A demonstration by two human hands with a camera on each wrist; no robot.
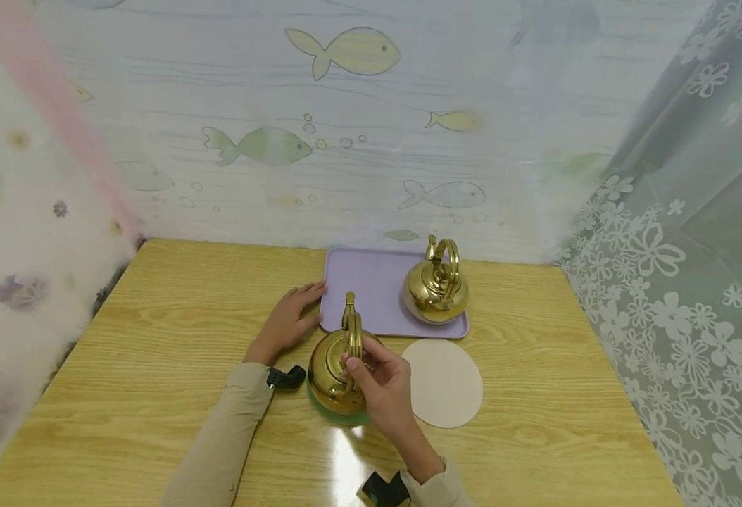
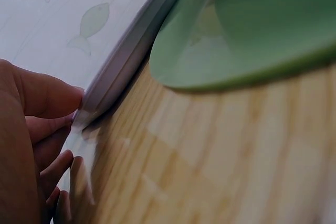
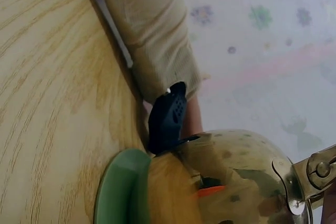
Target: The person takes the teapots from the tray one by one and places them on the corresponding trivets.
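Note:
My right hand (image 1: 386,386) holds the arched handle (image 1: 355,334) of a shiny gold teapot (image 1: 328,370), thumb on the near side. The teapot's spout points toward the back. Beneath it a green round mat (image 1: 348,420) shows along the front; in the right wrist view the teapot's body (image 3: 241,166) is close by the mat (image 3: 118,187). My left hand (image 1: 285,325) lies at the left edge of a lilac tray (image 1: 371,278), fingers extended, fingertips at its rim (image 2: 107,80). A second gold teapot (image 1: 431,296) stands on the tray's right part.
A cream round mat (image 1: 448,394) lies on the wooden table (image 1: 548,394), right of the green one and in front of the tray. Behind the table hangs a fish-patterned curtain (image 1: 250,197); a flowered lace curtain (image 1: 675,317) borders the right side.

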